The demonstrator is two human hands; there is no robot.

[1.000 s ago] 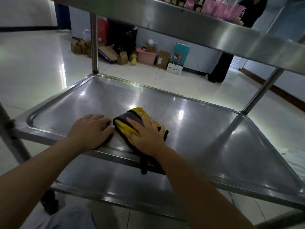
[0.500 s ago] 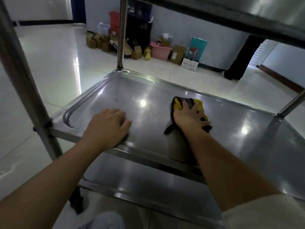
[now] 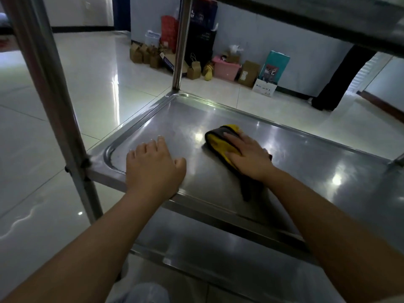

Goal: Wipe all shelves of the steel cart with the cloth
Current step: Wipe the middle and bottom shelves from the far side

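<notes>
With flat fingers the right hand (image 3: 249, 157) presses the cloth (image 3: 220, 141) mid-frame; overlapping strokes into the shelf (image 3: 306, 162) corners while the left hand (image 3: 153, 167), fingers loosely together, steadies.

Right hand (image 3: 249, 157) flat on yellow-and-dark cloth (image 3: 220, 142), pressing it on middle shelf (image 3: 306, 162) of steel cart; left hand (image 3: 153, 166) rests near shelf's front corner, fingers slightly bent

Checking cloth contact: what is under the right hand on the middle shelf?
The yellow and grey cloth lies under the right hand, flat on the middle shelf. The cloth's middle is covered by the hand.
</notes>
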